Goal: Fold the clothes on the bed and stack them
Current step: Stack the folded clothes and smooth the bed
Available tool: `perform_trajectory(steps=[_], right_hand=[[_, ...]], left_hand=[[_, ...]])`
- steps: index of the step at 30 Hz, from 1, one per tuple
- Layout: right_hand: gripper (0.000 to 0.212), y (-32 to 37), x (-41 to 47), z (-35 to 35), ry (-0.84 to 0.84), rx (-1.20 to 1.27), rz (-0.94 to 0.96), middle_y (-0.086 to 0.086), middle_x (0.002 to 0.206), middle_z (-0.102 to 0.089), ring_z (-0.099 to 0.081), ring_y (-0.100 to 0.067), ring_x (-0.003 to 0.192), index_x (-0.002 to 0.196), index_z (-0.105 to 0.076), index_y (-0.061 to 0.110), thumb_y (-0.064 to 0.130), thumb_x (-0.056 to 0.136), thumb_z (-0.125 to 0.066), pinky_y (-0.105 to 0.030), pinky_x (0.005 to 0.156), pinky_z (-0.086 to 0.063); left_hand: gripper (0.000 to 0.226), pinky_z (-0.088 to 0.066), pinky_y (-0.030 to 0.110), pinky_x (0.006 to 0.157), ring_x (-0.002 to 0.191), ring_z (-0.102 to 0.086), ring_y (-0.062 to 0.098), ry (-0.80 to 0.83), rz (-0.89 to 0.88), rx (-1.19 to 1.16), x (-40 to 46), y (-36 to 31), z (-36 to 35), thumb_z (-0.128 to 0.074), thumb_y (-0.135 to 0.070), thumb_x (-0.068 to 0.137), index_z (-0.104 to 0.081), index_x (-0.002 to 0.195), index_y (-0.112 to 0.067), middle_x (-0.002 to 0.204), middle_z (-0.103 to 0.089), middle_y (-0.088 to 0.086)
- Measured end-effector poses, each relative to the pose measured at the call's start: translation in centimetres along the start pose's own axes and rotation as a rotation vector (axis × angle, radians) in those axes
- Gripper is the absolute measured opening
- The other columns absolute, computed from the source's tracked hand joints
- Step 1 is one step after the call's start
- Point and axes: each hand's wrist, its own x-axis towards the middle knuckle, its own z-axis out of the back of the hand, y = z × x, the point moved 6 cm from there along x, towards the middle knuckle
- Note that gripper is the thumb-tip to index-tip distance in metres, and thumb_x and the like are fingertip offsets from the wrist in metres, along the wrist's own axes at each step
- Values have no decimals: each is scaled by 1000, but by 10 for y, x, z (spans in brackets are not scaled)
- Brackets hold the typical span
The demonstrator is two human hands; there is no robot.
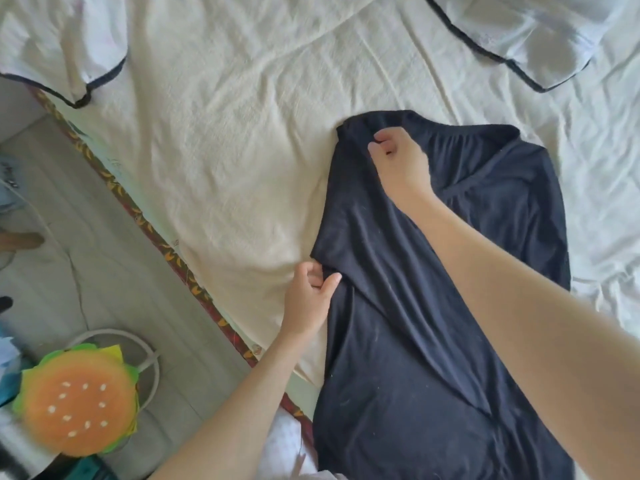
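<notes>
Shirt [433,271], black, lies on the bed [225,150] at about 4 o'clock in view, hem hanging over the near edge. Right hand [398,161] pinches the collar end at 12 o'clock of the shirt; left hand [311,296] pinches the side edge at 9 o'clock. Best to keep both pinches level & carry the edge over evenly w/o bunching

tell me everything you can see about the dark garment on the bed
The dark garment is navy or black, in thin, soft knit fabric with faint lint specks. It lies lengthwise on the cream bed sheet, wrinkled, its near end reaching the bed's edge. A seam or neckline shows near its far end. The right hand pinches its far left corner; the left hand pinches the left edge midway. The right forearm crosses above it.
</notes>
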Motion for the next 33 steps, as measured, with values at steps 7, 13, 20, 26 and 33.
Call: perform_trajectory(steps=[7, 13, 20, 26, 33], right_hand=[[37, -106, -159, 32, 17, -204, -1, -4, 138, -50, -41, -21, 130, 133, -51, 10, 15, 96, -53, -34, 108, -31], [49, -196, -253, 32, 212, -513, -118, -7, 157, -20, -15, -22, 146, 146, -34, 14, 21, 99, -46, -41, 117, -15], [57, -250, -293, 50, 227, -591, -81, -4, 159, -11, -9, -22, 147, 150, -24, 22, 35, 99, -44, -44, 117, -14], [58, -314, -336, 75, 219, -504, -160, -2, 160, -6, -2, -19, 148, 151, -17, 24, 36, 100, -39, -42, 119, -7], [34, -357, -360, 149, -289, -258, -206, -10, 133, -55, -50, -32, 124, 126, -59, 8, 16, 92, -58, -46, 102, -37]], left_hand=[[9, -36, 10, 53, 69, -54, 10, -124, -53, 283, -14, 15, 19, -59, -21, 92, -56, 88, -14, 75, -55, -9], [26, -49, 39, 82, 96, -60, 25, -214, -176, 428, -36, -4, 11, -56, -22, 94, -48, 116, -11, 106, -58, 3], [53, -16, 52, 113, 143, -17, 31, -103, -616, 1084, -92, -6, -83, -50, -27, 96, -32, 145, -13, 154, -22, 15], [59, -2, 51, 116, 146, 10, 26, 235, -790, 1474, -116, 33, -189, -33, -38, 101, -7, 152, -25, 159, 10, 7], [62, 1, 63, 110, 143, 22, 27, 409, -635, 1624, -116, 62, -244, -32, -46, 99, 2, 151, -34, 156, 24, 3]])
